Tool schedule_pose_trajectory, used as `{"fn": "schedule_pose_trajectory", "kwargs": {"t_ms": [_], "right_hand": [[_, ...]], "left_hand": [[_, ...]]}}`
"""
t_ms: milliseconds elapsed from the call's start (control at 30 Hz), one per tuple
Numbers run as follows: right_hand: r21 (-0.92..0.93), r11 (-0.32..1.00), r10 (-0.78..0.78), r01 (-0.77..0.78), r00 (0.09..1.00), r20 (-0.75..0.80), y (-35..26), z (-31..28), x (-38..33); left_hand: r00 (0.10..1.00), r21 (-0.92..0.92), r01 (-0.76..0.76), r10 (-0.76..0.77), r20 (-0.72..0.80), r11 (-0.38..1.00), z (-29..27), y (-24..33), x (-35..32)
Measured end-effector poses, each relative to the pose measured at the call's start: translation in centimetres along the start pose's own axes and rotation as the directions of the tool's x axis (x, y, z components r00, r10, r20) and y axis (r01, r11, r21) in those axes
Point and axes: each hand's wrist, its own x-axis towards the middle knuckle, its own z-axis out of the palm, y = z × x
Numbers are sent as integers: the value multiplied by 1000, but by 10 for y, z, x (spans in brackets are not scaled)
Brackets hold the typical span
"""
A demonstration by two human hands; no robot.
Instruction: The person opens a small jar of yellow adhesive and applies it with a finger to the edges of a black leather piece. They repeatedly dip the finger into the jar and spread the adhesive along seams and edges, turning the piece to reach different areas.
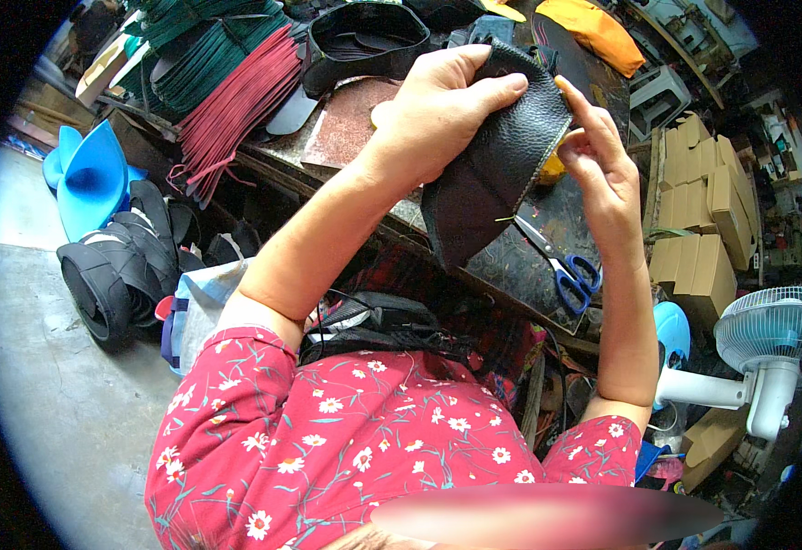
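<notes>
Holding up a black pebbled-leather piece point(508, 151) above the dark worktop point(502, 270), clamped in the left grip point(437, 110) with the thumb laid across its upper face. Slanting down to the left, with a smoother dark panel at the lower end and a stitched-looking seam along the right edge, ending in a pale thread tail point(505, 219). Reaching to that same edge with the right grip point(608, 174), index finger extended upward and thumb bent below; cannot tell whether closed on anything. Lying on the worktop just beyond the thread tail, blue-handled scissors point(559, 263). Set farther back, a reddish-brown sheet point(346, 119) and a black open-topped case point(350, 71). Piled to the left, pinkish-red strips point(240, 105) and dark green strips point(204, 60). Standing well apart at the right, cardboard boxes point(708, 202) and a white electric fan point(768, 335)
</notes>
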Motion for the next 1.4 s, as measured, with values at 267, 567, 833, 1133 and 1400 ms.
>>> {"fn": "schedule_pose_trajectory", "kwargs": {"t_ms": [267,567,833,1133,1400], "right_hand": [[200,972,66,-122,962,266,-10,10,-26],[-395,860,-268,323,945,189,-7,14,-22],[-533,703,-427,471,879,213,-14,5,-20],[-627,586,-490,514,841,231,-22,2,-24],[244,966,47,-84,987,154,-33,-18,-2]], "left_hand": [[996,12,-38,39,-81,999,-3,-17,6],[996,-56,15,-19,-89,998,-9,-34,15],[995,-64,-12,5,-96,998,-15,-35,15],[996,-3,69,-69,-49,998,-13,-4,5],[664,460,-482,-31,747,745,7,30,11]]}}
